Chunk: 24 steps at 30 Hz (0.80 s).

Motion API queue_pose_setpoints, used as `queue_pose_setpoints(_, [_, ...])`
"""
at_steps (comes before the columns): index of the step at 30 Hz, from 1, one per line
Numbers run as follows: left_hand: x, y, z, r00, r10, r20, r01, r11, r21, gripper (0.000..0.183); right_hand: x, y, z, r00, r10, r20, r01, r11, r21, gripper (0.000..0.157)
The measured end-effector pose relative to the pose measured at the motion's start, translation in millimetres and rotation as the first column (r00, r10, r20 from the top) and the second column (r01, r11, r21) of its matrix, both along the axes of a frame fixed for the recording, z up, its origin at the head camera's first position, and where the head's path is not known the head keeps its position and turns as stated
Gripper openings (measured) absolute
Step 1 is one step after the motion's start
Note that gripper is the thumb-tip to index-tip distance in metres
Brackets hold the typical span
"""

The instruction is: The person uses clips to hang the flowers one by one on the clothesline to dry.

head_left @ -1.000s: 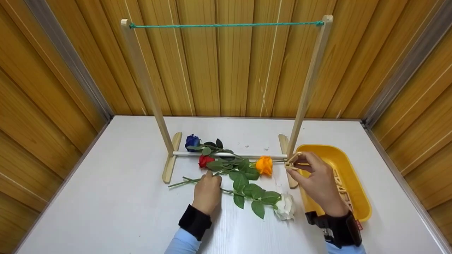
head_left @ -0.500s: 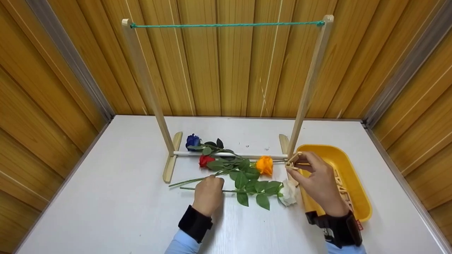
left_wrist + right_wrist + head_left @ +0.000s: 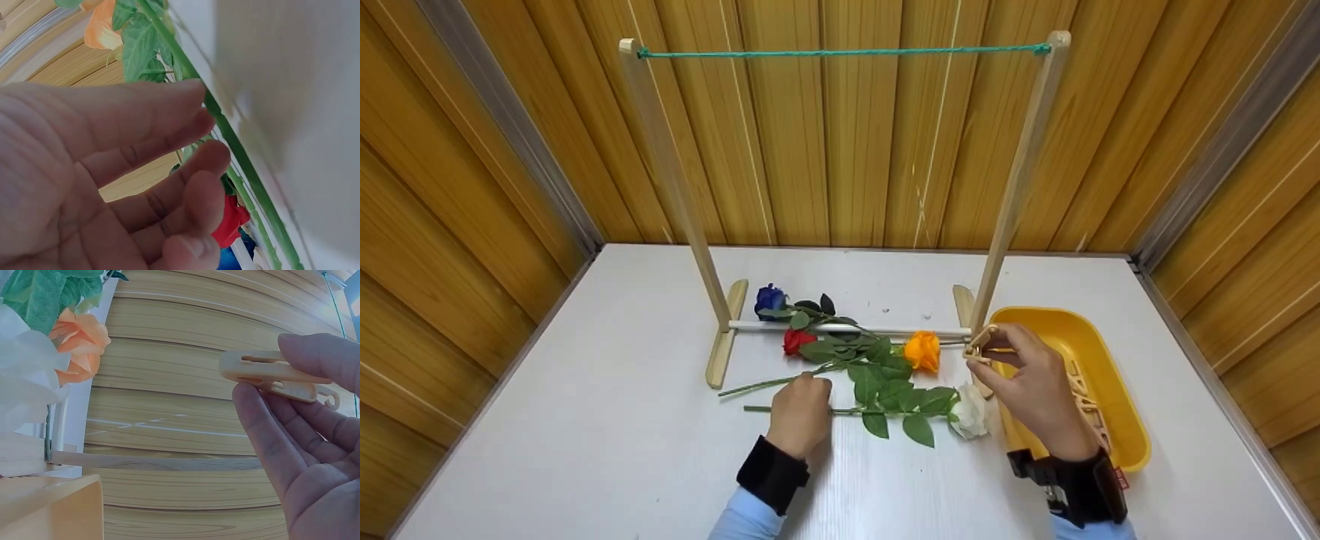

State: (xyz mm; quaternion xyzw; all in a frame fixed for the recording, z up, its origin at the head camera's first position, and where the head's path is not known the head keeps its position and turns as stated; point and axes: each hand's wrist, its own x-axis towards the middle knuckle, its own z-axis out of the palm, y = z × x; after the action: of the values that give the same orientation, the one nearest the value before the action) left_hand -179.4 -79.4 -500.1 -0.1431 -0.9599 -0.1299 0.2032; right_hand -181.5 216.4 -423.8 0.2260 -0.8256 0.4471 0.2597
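A white rose (image 3: 970, 412) lies crosswise on the table, leaves midway along its green stem (image 3: 247, 160). Over that stem is my left hand (image 3: 801, 414), palm down. In the left wrist view its loosely bent fingertips are right at the stem, not wrapped round it. My right hand (image 3: 1039, 390) pinches a pale clothespin (image 3: 270, 374) with a small hook at one end, thumb above and fingers below, at the yellow bin's left rim. Behind the white rose lie an orange rose (image 3: 922, 351), a red rose (image 3: 797, 343) and a blue rose (image 3: 770, 300), stems crossing among leaves.
A wooden frame stands at the back, its left post (image 3: 679, 187) and right post (image 3: 1020, 187) joined by a green cord (image 3: 840, 53) above and a white rod (image 3: 742, 326) below. The yellow bin (image 3: 1132, 427) at right holds several clothespins (image 3: 1089, 409). Wood-patterned panels (image 3: 855, 150) enclose the table.
The white rose has swung from a slant to nearly straight across, its bloom shifting away and slightly right. My left hand shifted slightly; my right hand stays almost still with the clothespin.
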Motion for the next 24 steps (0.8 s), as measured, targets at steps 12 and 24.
queue_pose_setpoints(12, [1.3, 3.8, -0.6, 0.991, 0.051, 0.120, -0.053, 0.999, 0.009, 0.015, -0.3, 0.2, -0.1, 0.999, 0.032, 0.004, -0.032, 0.999, -0.017, 0.036])
queue_pose_setpoints(24, [-0.4, 3.5, 3.6, 0.995, 0.029, 0.098, -0.041, 0.992, 0.120, 0.019, 0.2, -1.2, -1.3, 1.000, 0.024, 0.009, -0.024, 0.999, -0.022, 0.035])
